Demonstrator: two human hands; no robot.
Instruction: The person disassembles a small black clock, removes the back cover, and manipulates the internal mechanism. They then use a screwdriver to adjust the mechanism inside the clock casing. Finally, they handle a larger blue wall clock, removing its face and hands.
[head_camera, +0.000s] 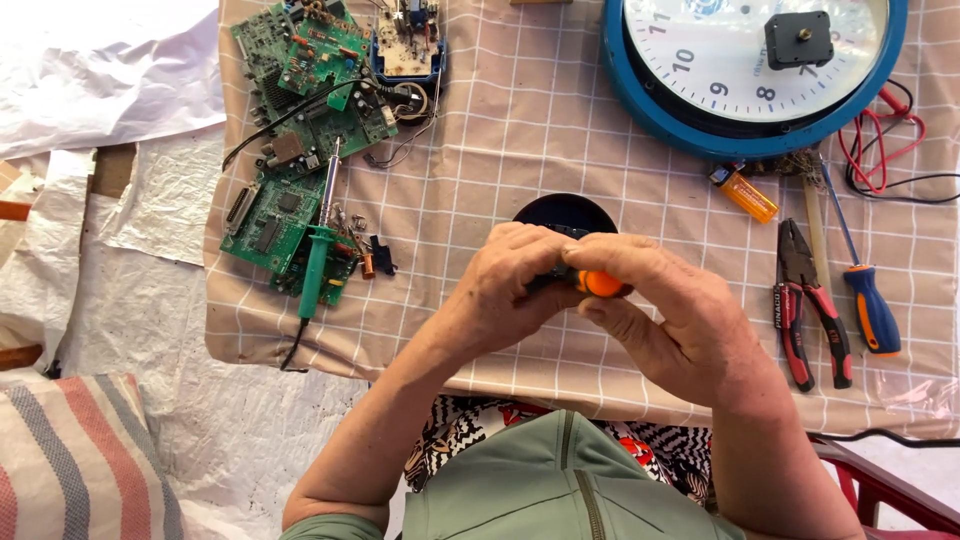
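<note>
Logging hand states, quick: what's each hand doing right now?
Left hand: closed around a round black object, mostly hidden.
Right hand: closed, pinching an orange-handled tool.

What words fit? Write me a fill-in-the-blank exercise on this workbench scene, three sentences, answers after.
1. The right hand pinches a small tool with an ____ handle over the round black object.
2. The green soldering iron lies across the ____ boards.
3. The red-handled pliers lie beside a screwdriver, below the clock with the ____ rim.

Missing words: orange; circuit; blue
</note>
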